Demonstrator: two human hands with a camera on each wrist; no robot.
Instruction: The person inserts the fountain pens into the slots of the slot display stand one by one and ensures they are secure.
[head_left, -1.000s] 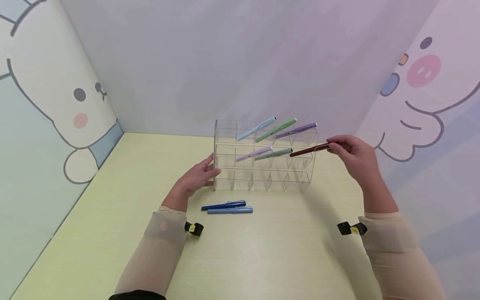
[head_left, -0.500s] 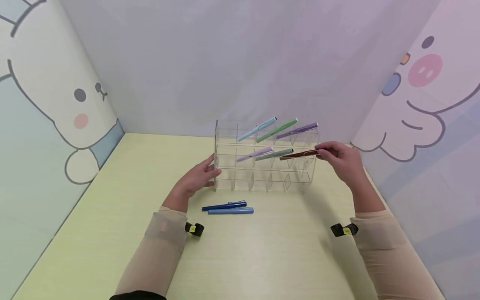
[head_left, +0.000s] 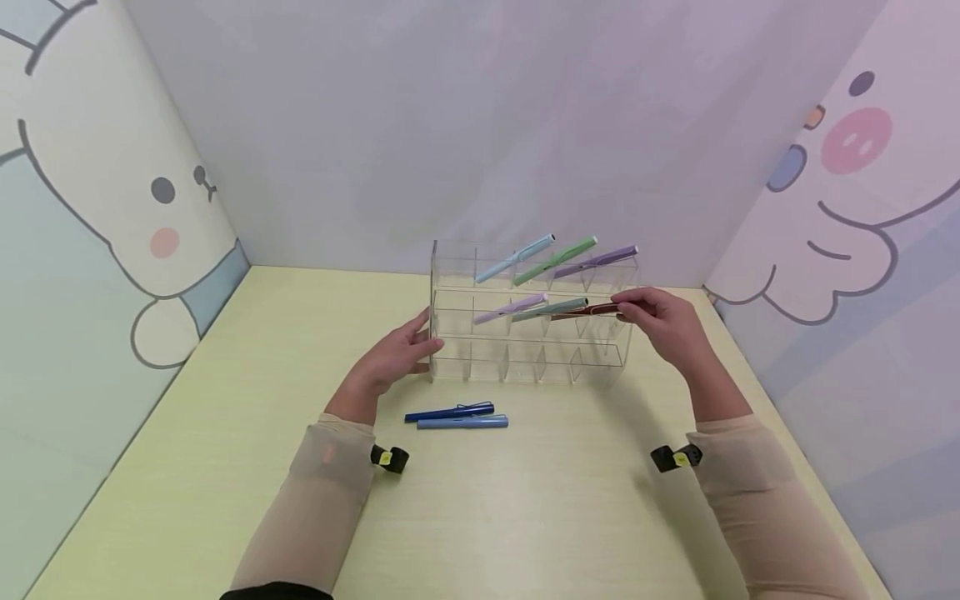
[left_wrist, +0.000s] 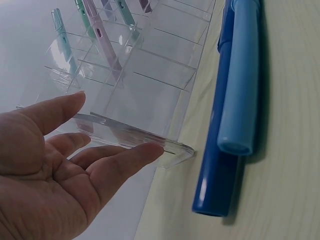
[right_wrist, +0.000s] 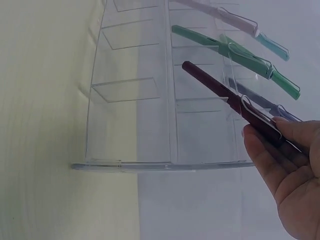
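A clear acrylic pen rack (head_left: 450,361) with stepped, divided tiers stands at the back of the table. My right hand (head_left: 660,323) pinches the cap end of a dark red pen (right_wrist: 212,85) between thumb and fingers. The pen slants over the right part of the middle tier, beside a grey-green pen (head_left: 551,309) and a lilac pen (head_left: 502,312). My left hand (left_wrist: 45,175) rests with spread fingers against the rack's left side panel. Light blue (head_left: 517,257), green (head_left: 555,260) and purple pens (head_left: 596,261) lean in the top tier.
On the table in front of the rack, a dark blue pen (head_left: 450,412) and a lighter blue pen (head_left: 462,422) lie side by side. A plain wall (head_left: 480,125) rises close behind the rack. Side panels with cartoon animals flank the table.
My right hand has moved left and slightly down, bringing the dark red pen from the rack's right edge over the middle tier beside the grey-green pen. My left hand stays in place.
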